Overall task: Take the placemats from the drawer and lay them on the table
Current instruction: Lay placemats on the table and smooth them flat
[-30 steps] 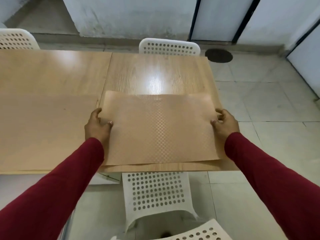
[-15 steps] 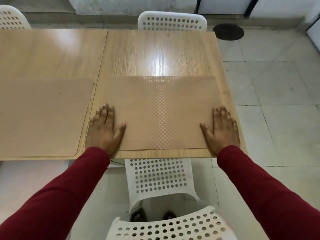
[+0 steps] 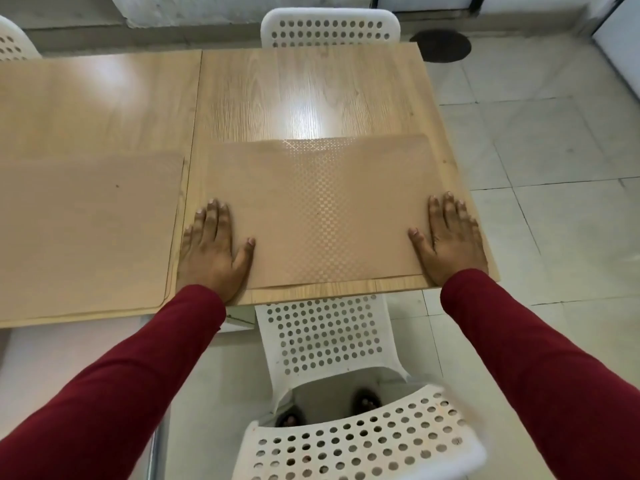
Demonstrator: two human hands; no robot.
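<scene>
A tan placemat (image 3: 322,209) with a faint checked sheen lies flat on the right wooden table (image 3: 311,95), near its front edge. My left hand (image 3: 213,249) rests palm down on the mat's left edge, fingers spread. Palm down on the mat's right edge lies my right hand (image 3: 448,242), also flat and spread. Neither hand grips anything. A second tan placemat (image 3: 86,230) lies flat on the left table (image 3: 93,102), apart from both hands. No drawer is in view.
A white perforated chair (image 3: 325,337) is tucked under the right table's front edge, and its backrest (image 3: 360,441) is just below me. Another white chair (image 3: 330,27) stands at the far side, a third (image 3: 12,43) at far left. Tiled floor lies to the right.
One second ago both hands held the placemat by its side edges above the table. It now lies flat and my hands press on it with open palms. The view has tilted downward.
</scene>
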